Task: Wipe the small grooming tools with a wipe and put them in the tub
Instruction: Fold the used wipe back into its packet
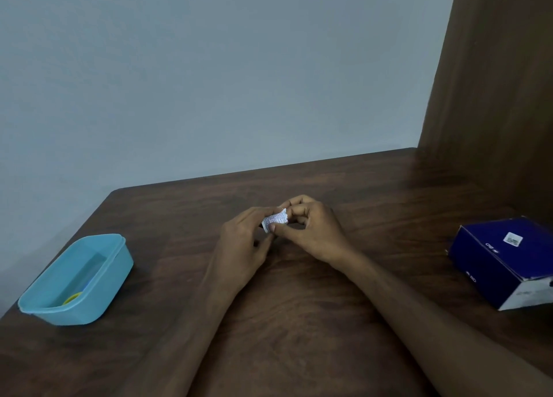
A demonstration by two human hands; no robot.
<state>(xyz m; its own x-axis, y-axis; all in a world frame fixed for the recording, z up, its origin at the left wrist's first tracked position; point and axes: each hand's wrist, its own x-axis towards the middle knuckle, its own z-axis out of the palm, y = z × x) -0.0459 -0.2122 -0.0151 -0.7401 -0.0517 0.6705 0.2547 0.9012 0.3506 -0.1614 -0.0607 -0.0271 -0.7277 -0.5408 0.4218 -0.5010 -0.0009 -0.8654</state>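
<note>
Head view: two hands meet at the table's (299, 307) centre. One small white sachet (276, 219), its print too fine to read, is pinched by the curled fingers and thumb of both the left hand (245, 241) and the right hand (311, 229). One blue tub (98, 289) stands near the left edge, a yellow item (72, 299) inside. One dark blue box (505, 259), marked "BD", sits at the right edge.

You're working in dim, flat light; the table (299, 322) shows soft shadows under your arms. Edges bow from the wide lens, and the right side looks slightly smeared, perhaps motion blur.
</note>
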